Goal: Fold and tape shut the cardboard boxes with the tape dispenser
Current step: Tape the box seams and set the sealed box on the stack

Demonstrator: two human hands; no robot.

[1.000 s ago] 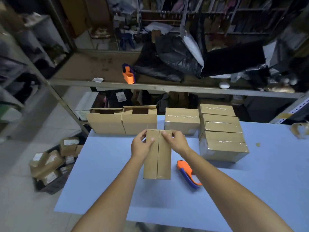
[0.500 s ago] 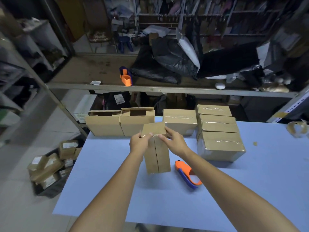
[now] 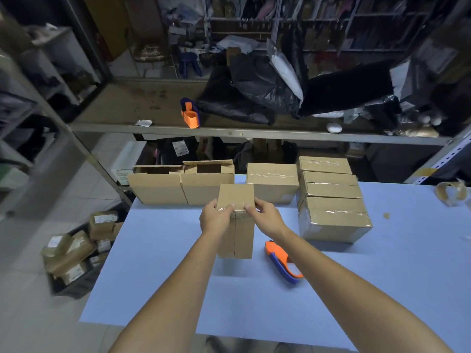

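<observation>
A small cardboard box (image 3: 239,235) is tipped up on the blue table (image 3: 356,301) in front of me, its taped end face turned up and its seamed side towards me. My left hand (image 3: 215,220) grips its upper left corner; my right hand (image 3: 265,216) grips the upper right, both thumbs pressing on the clear tape at the top edge. An orange and blue tape dispenser (image 3: 283,261) lies on the table just right of the box, below my right forearm.
Two open boxes (image 3: 183,184) stand at the table's far left edge. Taped boxes sit behind (image 3: 272,179) and in a stack at the right (image 3: 331,205). A tape roll (image 3: 451,193) lies far right. A second dispenser (image 3: 190,115) rests on the shelf beyond. Packages (image 3: 76,248) lie on the floor left.
The box has been tilted up so that its taped end face now shows. Both hands stayed at its top edge and rose slightly with it.
</observation>
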